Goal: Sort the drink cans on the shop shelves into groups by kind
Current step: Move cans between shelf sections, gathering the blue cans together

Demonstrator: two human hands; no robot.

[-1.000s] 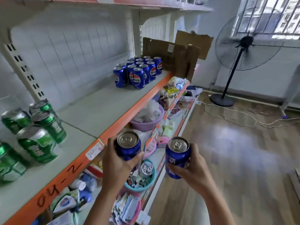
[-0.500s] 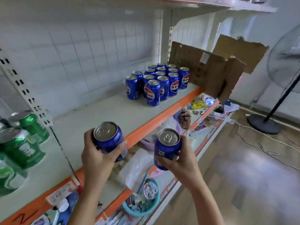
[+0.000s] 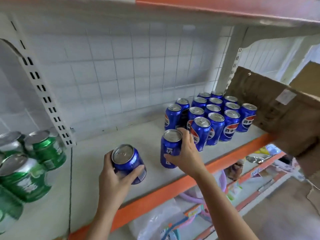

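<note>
Both our hands grip blue Pepsi cans over the white shelf [image 3: 83, 201], since each can belongs with its own kind. Behind us at the far right stands the cardboard sheet [image 3: 270, 108], seemingly a stop walling off the shelf end. Against it, the cluster of blue Pepsi cans [image 3: 214, 115] stands upright and packed tight, while the green cans [image 3: 31, 163] keep to the near left, well apart past the slotted upright [image 3: 41, 94]. Our right hand [image 3: 186, 153] wraps one blue can [image 3: 170, 149] from its right side, just beside the cluster. Our left hand [image 3: 117, 177] holds another blue can [image 3: 128, 161], tilted, awaiting its turn.
</note>
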